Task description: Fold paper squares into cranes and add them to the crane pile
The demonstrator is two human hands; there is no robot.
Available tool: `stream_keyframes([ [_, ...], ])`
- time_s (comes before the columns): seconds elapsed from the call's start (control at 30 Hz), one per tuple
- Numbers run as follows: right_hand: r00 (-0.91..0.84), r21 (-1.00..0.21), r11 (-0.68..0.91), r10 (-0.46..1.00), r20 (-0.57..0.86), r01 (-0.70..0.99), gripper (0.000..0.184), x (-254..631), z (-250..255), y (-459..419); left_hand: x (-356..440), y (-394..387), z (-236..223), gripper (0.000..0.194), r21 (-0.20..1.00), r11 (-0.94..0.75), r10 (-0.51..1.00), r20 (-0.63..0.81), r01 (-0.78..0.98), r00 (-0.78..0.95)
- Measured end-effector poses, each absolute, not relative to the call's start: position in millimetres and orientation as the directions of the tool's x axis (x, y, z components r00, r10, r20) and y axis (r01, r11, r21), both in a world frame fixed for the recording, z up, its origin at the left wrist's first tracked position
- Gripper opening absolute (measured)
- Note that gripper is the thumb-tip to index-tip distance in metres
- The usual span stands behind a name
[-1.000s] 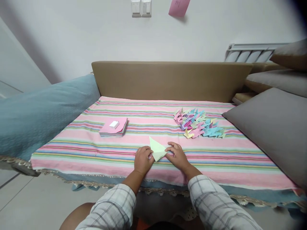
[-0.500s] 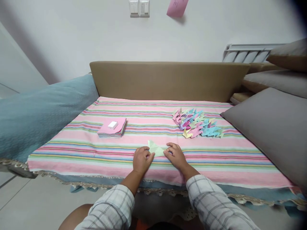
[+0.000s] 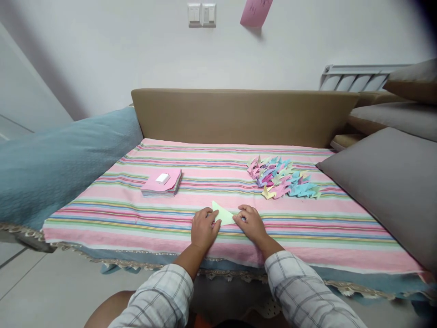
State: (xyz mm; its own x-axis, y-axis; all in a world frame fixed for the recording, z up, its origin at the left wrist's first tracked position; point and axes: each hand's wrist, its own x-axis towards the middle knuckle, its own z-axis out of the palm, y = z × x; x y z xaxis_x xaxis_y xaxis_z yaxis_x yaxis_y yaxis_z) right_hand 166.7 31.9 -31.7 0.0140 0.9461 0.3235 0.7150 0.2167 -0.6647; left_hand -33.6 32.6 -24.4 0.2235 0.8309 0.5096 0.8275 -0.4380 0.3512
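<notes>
A pale green sheet of folded paper (image 3: 223, 216) lies near the front of the striped cloth, creased into a flat, roughly triangular shape. My left hand (image 3: 204, 228) grips its left side, with thumb and index finger at the edge. At its right corner, the fingertips of my right hand (image 3: 251, 223) pinch the paper. Beyond my right hand sits a pile of folded paper cranes (image 3: 282, 178) in pink, blue, purple, yellow and green. To the far left of the hands is a stack of coloured paper (image 3: 160, 184), pink on top, bearing a small white block (image 3: 163, 178).
The striped cloth (image 3: 205, 159) covers a sofa seat with a brown backrest (image 3: 239, 116) behind. A blue-covered armrest (image 3: 68, 159) bounds the left side. Grey cushions (image 3: 385, 177) lean in from the right. Light switches (image 3: 201, 15) and a pink note (image 3: 256, 12) are on the wall.
The green paper's upper part has come down and its lower point no longer sticks out, leaving a smaller, flatter triangle. Both hands stay at its sides, the left fingers shifting slightly.
</notes>
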Motion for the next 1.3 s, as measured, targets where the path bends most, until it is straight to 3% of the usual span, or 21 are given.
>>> stream_keyframes([
  [0.23,0.024,-0.654,0.205,0.946,0.323,0.728,0.023,165,-30,31,-32,31,-21,0.034,0.251,-0.482,0.814,0.484,0.84,0.322],
  [0.87,0.044,-0.628,0.185,0.943,0.331,0.756,0.027,163,-34,34,-32,29,-25,0.031,0.281,-0.478,0.821,0.479,0.832,0.31],
  [1.07,0.046,-0.628,0.188,0.941,0.337,0.756,0.026,162,-32,32,-33,35,-23,0.027,0.394,-0.436,0.861,0.445,0.809,0.247],
  [1.2,0.05,-0.631,0.175,0.945,0.322,0.755,0.026,162,-31,32,-35,47,-18,0.026,0.535,-0.323,0.93,0.332,0.781,0.157],
  [1.3,0.047,-0.633,0.177,0.946,0.321,0.754,0.026,162,-31,32,-36,53,-14,0.02,0.558,-0.316,0.943,0.271,0.767,0.192],
])
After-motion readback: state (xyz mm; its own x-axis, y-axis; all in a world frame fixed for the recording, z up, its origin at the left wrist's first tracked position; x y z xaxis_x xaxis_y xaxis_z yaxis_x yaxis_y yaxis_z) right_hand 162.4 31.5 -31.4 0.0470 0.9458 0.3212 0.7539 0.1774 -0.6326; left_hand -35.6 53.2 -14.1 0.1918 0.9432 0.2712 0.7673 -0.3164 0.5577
